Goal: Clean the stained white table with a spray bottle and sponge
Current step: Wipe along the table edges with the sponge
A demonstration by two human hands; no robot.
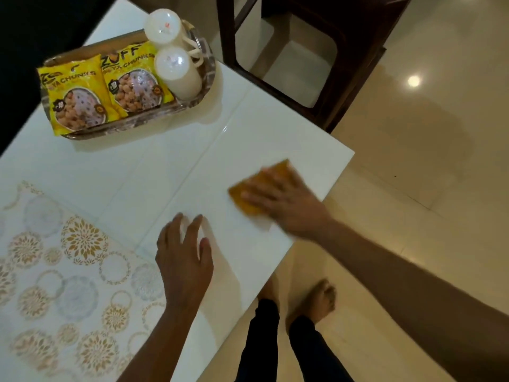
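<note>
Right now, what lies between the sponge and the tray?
Nothing but bare white table, crossed by tile seams, in the head view. The right hand presses the sponge; the tray sits apart.

We observe a yellow-orange sponge (264, 186) lying flat on the glossy white tabletop (192, 166) near its right-hand edge, partly covered by the right hand (286, 202) pressed on it with straight fingers, its outline blurred, and no stains can be made out.
</note>
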